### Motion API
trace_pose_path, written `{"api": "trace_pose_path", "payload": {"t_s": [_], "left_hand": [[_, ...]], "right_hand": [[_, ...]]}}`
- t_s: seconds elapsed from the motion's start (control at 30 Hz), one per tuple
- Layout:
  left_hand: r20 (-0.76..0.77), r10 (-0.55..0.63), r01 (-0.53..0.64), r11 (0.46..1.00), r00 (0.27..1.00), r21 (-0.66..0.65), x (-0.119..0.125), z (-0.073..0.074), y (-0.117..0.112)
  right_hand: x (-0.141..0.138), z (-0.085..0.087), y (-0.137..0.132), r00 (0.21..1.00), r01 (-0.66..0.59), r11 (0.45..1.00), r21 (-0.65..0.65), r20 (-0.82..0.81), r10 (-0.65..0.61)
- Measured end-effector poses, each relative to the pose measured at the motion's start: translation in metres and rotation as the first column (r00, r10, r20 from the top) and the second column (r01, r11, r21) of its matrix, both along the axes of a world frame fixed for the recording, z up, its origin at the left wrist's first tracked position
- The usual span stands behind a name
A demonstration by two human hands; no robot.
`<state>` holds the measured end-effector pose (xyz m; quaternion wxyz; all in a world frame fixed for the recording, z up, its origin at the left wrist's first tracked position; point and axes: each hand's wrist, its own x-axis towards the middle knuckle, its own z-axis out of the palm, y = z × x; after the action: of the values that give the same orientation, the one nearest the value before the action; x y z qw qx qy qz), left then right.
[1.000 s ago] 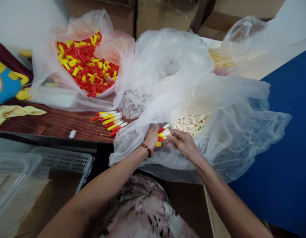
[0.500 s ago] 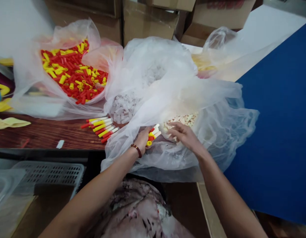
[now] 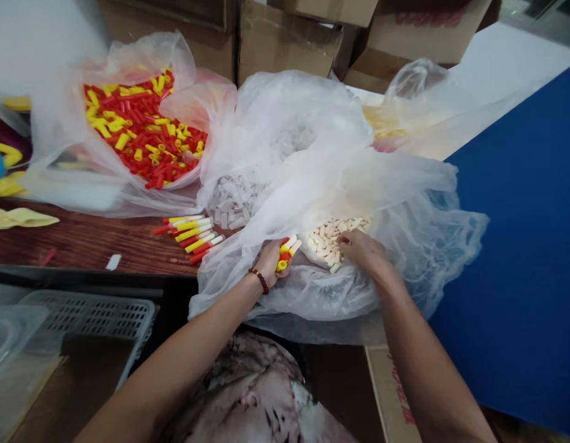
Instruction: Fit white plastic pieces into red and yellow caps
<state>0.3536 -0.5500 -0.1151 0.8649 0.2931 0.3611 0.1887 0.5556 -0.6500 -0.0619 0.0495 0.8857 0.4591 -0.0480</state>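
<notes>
My left hand (image 3: 269, 261) is closed around a small bunch of red and yellow plastic tubes (image 3: 283, 256), with white pieces sticking out of some ends. My right hand (image 3: 364, 250) bends over a heap of small cream-white plugs (image 3: 327, 237) in an open clear plastic bag (image 3: 344, 298). Its fingertips are pinched together at the right side of the heap; whatever they grip is hidden. Left of my left hand, several red and yellow tubes with white ends (image 3: 192, 235) lie side by side on the wooden table (image 3: 82, 240).
A large clear bag of loose red and yellow tubes (image 3: 141, 132) stands at the back left. Translucent short tubes (image 3: 232, 200) fill another bag beside it. Cardboard boxes (image 3: 289, 46) line the back, a blue panel (image 3: 519, 258) the right. A plastic basket (image 3: 91, 317) sits low left.
My right hand has shifted right across the heap of plugs, and its fingers have drawn together. My left hand keeps its hold on the tubes. The view has shifted slightly.
</notes>
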Motion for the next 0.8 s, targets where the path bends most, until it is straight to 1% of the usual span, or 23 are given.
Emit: {"api": "trace_pose_path", "payload": {"t_s": [0.13,0.23,0.33,0.37,0.43,0.53,0.6,0.67,0.73,0.8], "left_hand": [[-0.008,-0.009,0.008,1.000,1.000,-0.022,0.000,0.001,0.000],[-0.026,0.004,-0.004,1.000,1.000,-0.012,0.000,0.000,0.000],[-0.026,0.009,-0.009,1.000,1.000,0.001,0.001,-0.003,0.000],[-0.026,0.010,-0.010,1.000,1.000,0.001,0.001,-0.004,0.000],[-0.040,0.021,-0.021,1.000,0.999,0.004,0.002,-0.005,-0.001],[-0.096,0.057,-0.053,0.998,0.994,0.039,0.004,-0.003,-0.003],[-0.116,0.066,-0.059,0.996,0.991,0.066,0.004,0.000,-0.004],[-0.108,0.050,-0.043,0.997,0.993,0.070,0.004,0.003,-0.004],[-0.095,0.034,-0.028,0.998,0.995,0.060,0.004,0.005,-0.004],[-0.086,0.029,-0.023,0.998,0.996,0.059,0.003,0.006,-0.004]], "right_hand": [[0.000,0.000,0.005,0.999,-0.023,0.996,-0.089,0.024,0.025],[-0.003,0.001,0.011,0.997,-0.041,0.987,-0.153,0.057,0.050],[-0.005,0.001,0.014,0.990,-0.062,0.984,-0.168,0.111,0.082],[-0.005,0.000,0.013,0.988,-0.069,0.986,-0.153,0.126,0.089],[-0.004,-0.001,0.010,0.988,-0.053,0.995,-0.082,0.143,0.065],[-0.004,-0.003,0.005,0.991,0.017,0.994,0.108,0.127,-0.031],[-0.008,-0.004,0.003,0.995,0.008,0.977,0.214,0.093,-0.028],[-0.015,-0.005,0.001,0.997,-0.060,0.974,0.219,0.059,0.048],[-0.024,-0.006,0.000,0.990,-0.139,0.977,0.163,0.026,0.136],[-0.030,-0.006,-0.001,0.981,-0.194,0.973,0.129,-0.001,0.196]]}}
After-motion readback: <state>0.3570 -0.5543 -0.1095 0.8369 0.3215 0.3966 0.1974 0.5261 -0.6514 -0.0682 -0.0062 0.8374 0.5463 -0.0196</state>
